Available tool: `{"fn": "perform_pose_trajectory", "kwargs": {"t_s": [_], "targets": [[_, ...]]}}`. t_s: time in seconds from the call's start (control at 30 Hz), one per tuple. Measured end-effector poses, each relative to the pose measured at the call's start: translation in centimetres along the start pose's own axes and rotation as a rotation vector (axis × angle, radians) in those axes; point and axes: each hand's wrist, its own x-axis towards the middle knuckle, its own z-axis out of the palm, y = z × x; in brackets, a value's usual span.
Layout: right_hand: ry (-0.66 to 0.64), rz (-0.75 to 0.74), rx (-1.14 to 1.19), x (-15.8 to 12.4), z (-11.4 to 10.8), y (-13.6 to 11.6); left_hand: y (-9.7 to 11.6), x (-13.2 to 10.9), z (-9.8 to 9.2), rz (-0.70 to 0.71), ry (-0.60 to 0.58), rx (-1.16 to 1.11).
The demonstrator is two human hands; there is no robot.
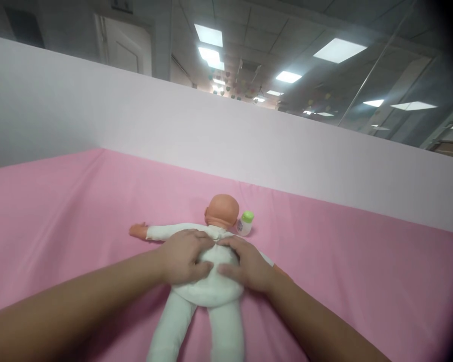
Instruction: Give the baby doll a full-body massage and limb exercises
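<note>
A baby doll (211, 291) in a white suit lies on the pink sheet (79, 211), head away from me, legs towards me. My left hand (184, 256) and my right hand (245, 264) wrap round its trunk from either side, fingers curled onto the white cloth and thumbs nearly meeting near the neck. The doll's left-side arm stretches out flat on the sheet. Its other arm is mostly hidden under my right hand.
A small white bottle with a green cap (245, 222) lies on the sheet just right of the doll's head (222, 211). A pale partition wall (173, 120) closes off the far side of the bed. Ceiling lights show above it.
</note>
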Motion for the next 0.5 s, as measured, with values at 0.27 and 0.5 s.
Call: {"fn": "perform_pose_trajectory", "kwargs": {"t_s": [0.27,0.5], "targets": [[0.376,0.016,-0.264,1.8,3.2,-0.1,-0.8,1.0,2.2,-0.027,0.257,-0.006],[0.38,-0.113,-0.438,1.2,3.7,0.4,-1.1,0.7,3.1,-0.01,0.268,0.043]]}}
